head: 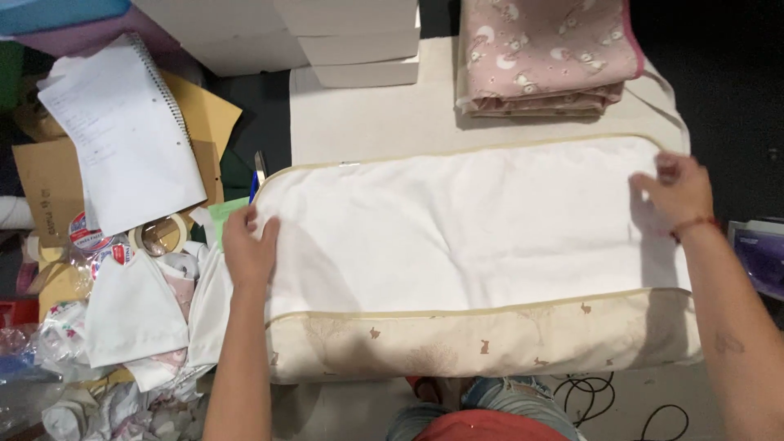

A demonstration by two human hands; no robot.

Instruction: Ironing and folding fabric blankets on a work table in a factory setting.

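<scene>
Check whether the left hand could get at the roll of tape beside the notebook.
Probably yes: the left hand lies flat on the white cloth, holding nothing, and the tape roll sits uncovered just beside it.

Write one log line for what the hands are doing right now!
left hand: flat on white cloth, left end | right hand: flat on its right end | pink folded cloth: behind | notebook: left

white blanket (465,229): soft matt cloth | notebook (122,131): matt paper | tape roll (159,235): paper
</scene>
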